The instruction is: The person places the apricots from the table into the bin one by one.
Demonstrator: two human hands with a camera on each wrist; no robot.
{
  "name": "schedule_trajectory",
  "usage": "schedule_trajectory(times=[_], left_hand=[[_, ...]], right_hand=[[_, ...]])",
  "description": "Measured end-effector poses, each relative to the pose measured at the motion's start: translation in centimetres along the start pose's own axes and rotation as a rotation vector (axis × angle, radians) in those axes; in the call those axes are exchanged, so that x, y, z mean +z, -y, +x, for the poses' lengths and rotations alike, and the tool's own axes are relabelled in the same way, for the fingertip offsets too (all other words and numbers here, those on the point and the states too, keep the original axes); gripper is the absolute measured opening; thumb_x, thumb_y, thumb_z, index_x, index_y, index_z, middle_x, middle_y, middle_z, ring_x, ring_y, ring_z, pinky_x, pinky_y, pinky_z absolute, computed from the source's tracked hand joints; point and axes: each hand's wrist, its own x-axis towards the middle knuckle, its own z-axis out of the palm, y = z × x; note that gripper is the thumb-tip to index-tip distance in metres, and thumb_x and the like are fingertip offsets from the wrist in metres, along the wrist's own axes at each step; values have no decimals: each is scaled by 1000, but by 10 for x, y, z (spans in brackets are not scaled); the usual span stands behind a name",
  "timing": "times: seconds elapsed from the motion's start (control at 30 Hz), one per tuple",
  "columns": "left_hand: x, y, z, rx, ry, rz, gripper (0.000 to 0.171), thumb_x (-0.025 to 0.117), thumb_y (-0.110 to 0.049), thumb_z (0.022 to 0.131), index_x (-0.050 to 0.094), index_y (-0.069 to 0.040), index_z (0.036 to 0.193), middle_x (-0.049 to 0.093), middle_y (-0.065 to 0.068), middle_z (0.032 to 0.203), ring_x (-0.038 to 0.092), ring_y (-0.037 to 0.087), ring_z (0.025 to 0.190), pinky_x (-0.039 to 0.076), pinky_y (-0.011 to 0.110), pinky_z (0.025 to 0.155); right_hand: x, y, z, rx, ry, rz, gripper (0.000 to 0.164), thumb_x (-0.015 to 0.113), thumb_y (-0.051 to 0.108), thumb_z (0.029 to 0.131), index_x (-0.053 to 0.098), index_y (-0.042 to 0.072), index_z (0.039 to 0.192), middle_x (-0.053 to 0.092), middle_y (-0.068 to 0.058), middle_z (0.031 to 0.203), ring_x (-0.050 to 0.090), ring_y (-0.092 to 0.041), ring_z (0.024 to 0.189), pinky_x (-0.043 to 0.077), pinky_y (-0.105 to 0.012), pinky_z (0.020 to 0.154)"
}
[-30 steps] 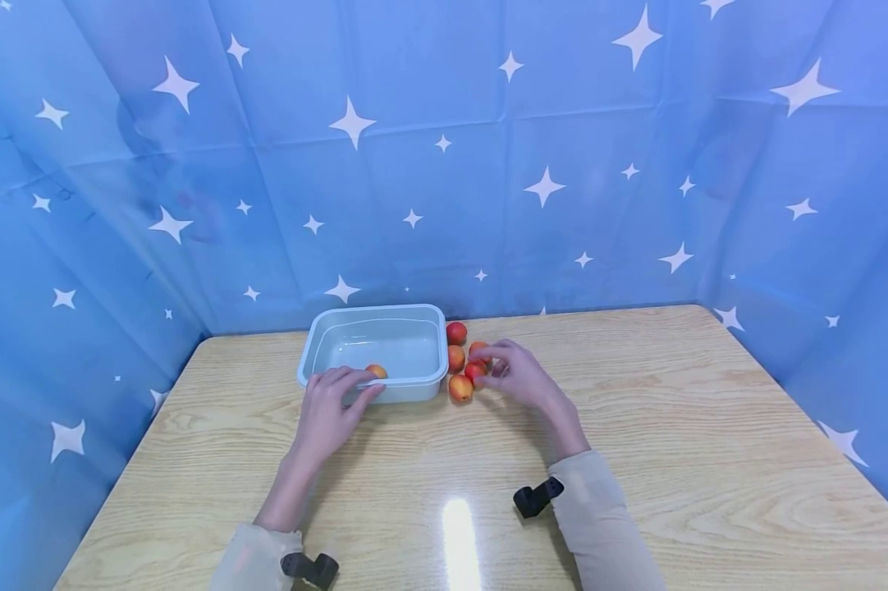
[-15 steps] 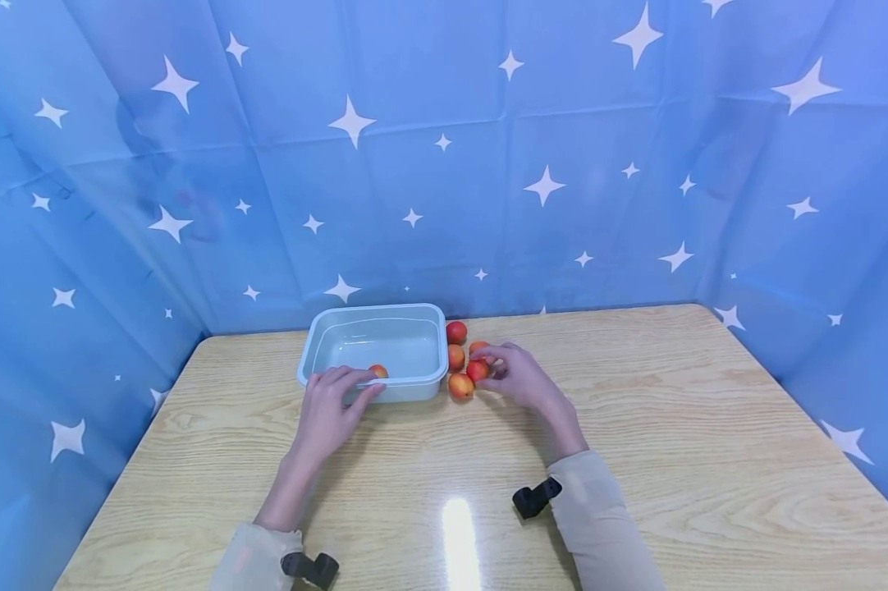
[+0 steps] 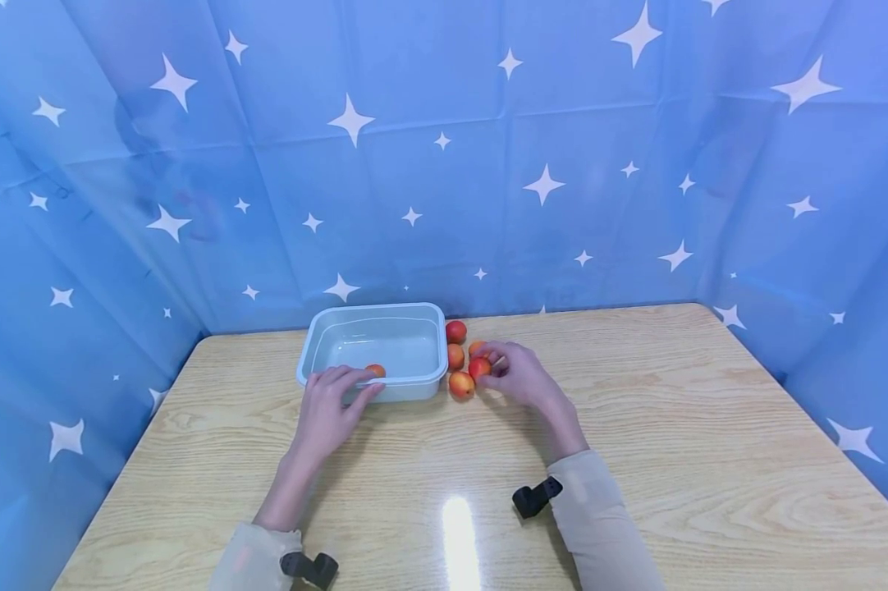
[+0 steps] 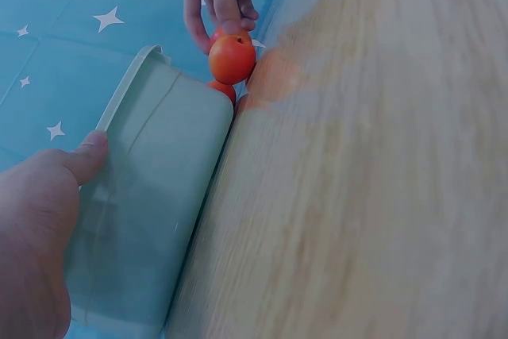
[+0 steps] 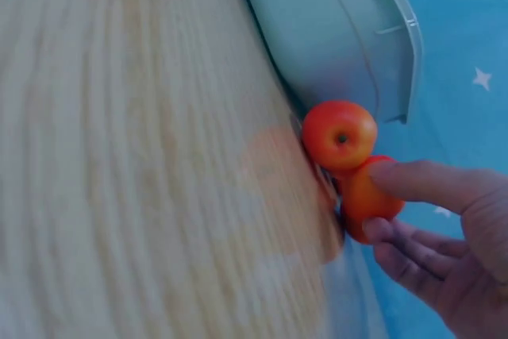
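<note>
A pale blue plastic tub (image 3: 373,392) stands towards the back of the table. My left hand (image 3: 331,410) grips its near rim, with the thumb outside the wall, as the left wrist view shows. Inside the tub, by the left fingertips, lies one small red-orange apple (image 3: 375,370), partly hidden. My right hand (image 3: 521,377) pinches a red apple (image 3: 479,368) between thumb and fingers, to the right of the tub. A yellow-red apple (image 5: 340,134) sits against the tub's corner, just in front of the pinched one.
Along the tub's right side lie a red apple (image 3: 455,332) and an orange-red apple (image 3: 455,356). Another orange apple (image 3: 477,349) is partly behind the right fingers. A blue star-patterned curtain (image 3: 444,205) hangs behind the wooden table (image 3: 710,427).
The apple at my right fingertips has shifted slightly right, closer into the hand, as the fingers took hold of it. My left hand and the tub have stayed in place.
</note>
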Motion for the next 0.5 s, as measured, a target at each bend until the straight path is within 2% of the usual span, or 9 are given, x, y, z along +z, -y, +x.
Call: schedule_trajectory(times=[0.13,0.37,0.5], left_hand=[[-1,-1,1,-2,-1,1,23,80,-25,87,78,-7,103,75,5,94,67,29,96,39,46,86],[-2,-2,1,2,-1,0,22,81,-23,87,78,-8,103,75,5,93,67,29,95,38,46,85],[-1,-3,1,0,-3,0,23,81,-23,87,77,-7,103,75,5,93,67,29,95,38,46,86]], right_hand=[[-2,4,-1,4,-17,15,39,78,8,88,66,8,125,65,-9,106,64,-25,92,53,-41,83],[-6,10,0,-51,-60,0,33,77,8,87,68,10,119,66,-7,103,63,-24,90,52,-40,82],[-8,15,0,-68,-84,-3,35,78,9,88,68,9,121,67,-8,105,64,-24,90,54,-40,83]])
